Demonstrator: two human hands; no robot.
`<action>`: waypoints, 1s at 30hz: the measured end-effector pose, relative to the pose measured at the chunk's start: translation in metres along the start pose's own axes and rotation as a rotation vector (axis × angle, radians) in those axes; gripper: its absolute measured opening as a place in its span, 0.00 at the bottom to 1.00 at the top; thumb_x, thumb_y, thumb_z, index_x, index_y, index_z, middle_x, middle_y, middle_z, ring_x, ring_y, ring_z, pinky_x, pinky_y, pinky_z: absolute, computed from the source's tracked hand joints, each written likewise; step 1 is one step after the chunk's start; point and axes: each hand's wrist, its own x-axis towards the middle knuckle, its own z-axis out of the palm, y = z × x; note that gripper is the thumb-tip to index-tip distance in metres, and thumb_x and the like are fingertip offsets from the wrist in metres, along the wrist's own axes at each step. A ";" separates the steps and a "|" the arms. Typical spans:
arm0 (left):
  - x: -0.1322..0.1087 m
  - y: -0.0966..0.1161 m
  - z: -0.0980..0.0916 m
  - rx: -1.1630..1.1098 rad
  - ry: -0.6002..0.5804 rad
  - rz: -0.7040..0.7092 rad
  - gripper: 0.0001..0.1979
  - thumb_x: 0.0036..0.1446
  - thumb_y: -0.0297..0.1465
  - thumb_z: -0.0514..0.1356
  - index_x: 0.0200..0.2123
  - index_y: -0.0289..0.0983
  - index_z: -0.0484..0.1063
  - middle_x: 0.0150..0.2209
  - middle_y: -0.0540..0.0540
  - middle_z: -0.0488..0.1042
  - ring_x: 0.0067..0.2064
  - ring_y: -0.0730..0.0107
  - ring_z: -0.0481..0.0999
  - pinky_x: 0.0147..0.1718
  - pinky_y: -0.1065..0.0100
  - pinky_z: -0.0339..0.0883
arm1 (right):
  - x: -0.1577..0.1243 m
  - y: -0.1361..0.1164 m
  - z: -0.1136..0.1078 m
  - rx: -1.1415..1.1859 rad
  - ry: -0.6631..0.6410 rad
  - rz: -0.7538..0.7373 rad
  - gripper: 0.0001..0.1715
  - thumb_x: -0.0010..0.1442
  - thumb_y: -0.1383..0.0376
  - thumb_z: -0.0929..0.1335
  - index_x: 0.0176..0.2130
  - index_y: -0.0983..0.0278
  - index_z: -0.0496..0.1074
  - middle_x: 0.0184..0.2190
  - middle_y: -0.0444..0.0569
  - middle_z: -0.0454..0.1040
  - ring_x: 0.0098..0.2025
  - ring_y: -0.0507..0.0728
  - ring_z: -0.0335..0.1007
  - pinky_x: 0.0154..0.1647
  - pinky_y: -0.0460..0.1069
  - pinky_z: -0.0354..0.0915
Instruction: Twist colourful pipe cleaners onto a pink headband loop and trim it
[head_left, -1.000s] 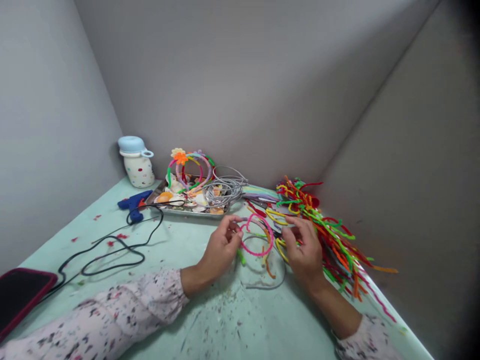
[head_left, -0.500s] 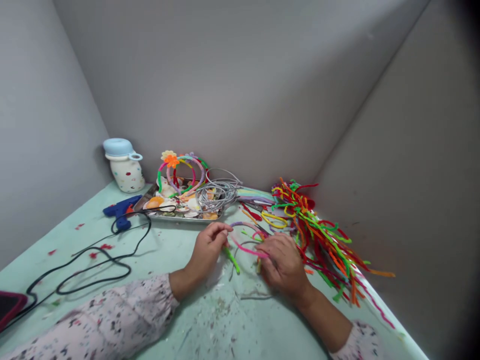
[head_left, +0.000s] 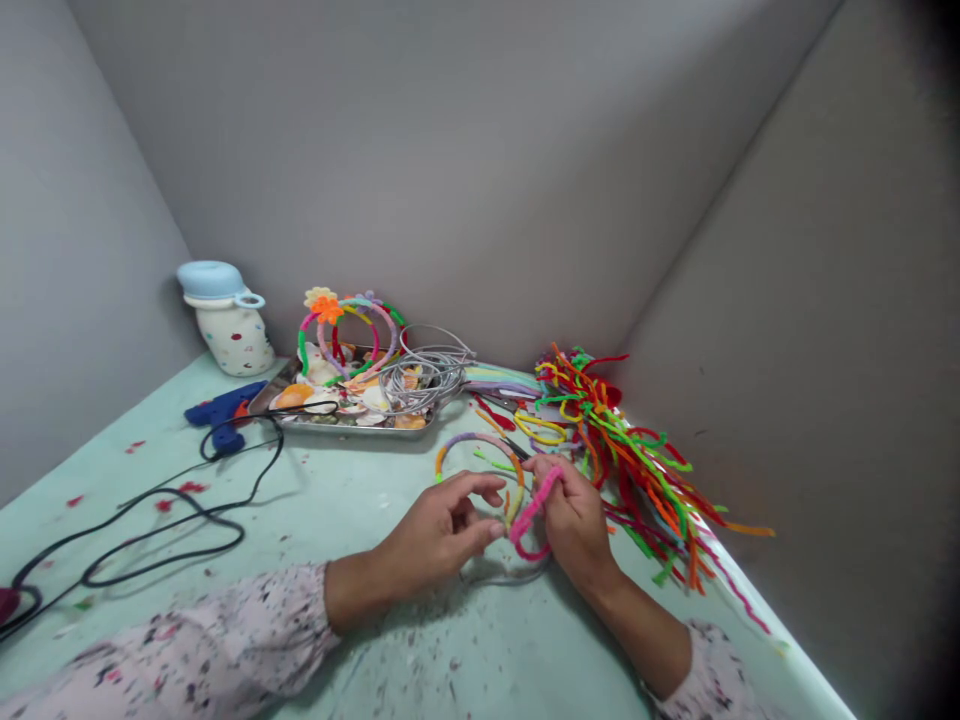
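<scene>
My right hand (head_left: 576, 520) is closed on a bright pink pipe cleaner (head_left: 534, 510), which bends in a loop below the fingertips. Just left of it, my left hand (head_left: 442, 530) holds nothing, thumb and fingers apart and curved toward the pink loop. Behind both hands is a ring wrapped in purple, orange, yellow and green pipe cleaner (head_left: 474, 438); whether the right fingers also touch it I cannot tell. A grey wire (head_left: 510, 580) lies on the table under the hands. Dark scissors blades (head_left: 516, 450) show beside the right fingertips.
A metal tray (head_left: 352, 432) holds flower shapes, finished rings (head_left: 390, 320) and a coil of silver wire (head_left: 431, 375). To its left are a blue glue gun (head_left: 225, 415), its black cord (head_left: 225, 545) and a white bottle (head_left: 234, 335). Many pipe cleaners (head_left: 637, 450) spread along the right edge.
My left hand has let go of the pink pipe cleaner and opened. The pink strand, stretched between both hands before, now hangs looped from my right hand. The view has shifted slightly.
</scene>
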 end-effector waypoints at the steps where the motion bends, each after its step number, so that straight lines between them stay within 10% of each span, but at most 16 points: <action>1: 0.000 0.001 0.001 -0.028 -0.020 -0.009 0.21 0.56 0.38 0.61 0.51 0.35 0.69 0.42 0.43 0.73 0.26 0.78 0.70 0.27 0.72 0.65 | 0.000 -0.001 0.001 -0.002 -0.008 0.019 0.17 0.64 0.56 0.60 0.38 0.63 0.72 0.23 0.43 0.69 0.24 0.53 0.62 0.26 0.46 0.59; 12: -0.001 0.000 0.005 -0.300 -0.205 -0.120 0.16 0.56 0.42 0.61 0.33 0.32 0.73 0.24 0.48 0.73 0.22 0.79 0.70 0.22 0.76 0.56 | 0.000 -0.004 0.005 -0.113 -0.059 0.094 0.16 0.63 0.57 0.60 0.35 0.62 0.72 0.21 0.41 0.66 0.26 0.53 0.62 0.27 0.46 0.57; 20: 0.031 -0.011 -0.046 -0.363 0.464 -0.008 0.14 0.55 0.40 0.62 0.29 0.33 0.69 0.24 0.52 0.71 0.18 0.84 0.63 0.18 0.77 0.53 | 0.016 0.010 -0.006 0.560 -0.222 0.289 0.15 0.58 0.53 0.68 0.31 0.63 0.71 0.13 0.34 0.50 0.17 0.48 0.44 0.24 0.46 0.58; 30: 0.030 -0.021 -0.054 -0.230 0.566 -0.019 0.17 0.57 0.42 0.57 0.24 0.36 0.63 0.17 0.55 0.63 0.17 0.80 0.57 0.16 0.75 0.49 | 0.046 0.002 -0.039 0.805 -0.080 0.319 0.14 0.53 0.64 0.69 0.43 0.60 0.72 0.24 0.39 0.66 0.17 0.46 0.51 0.26 0.46 0.64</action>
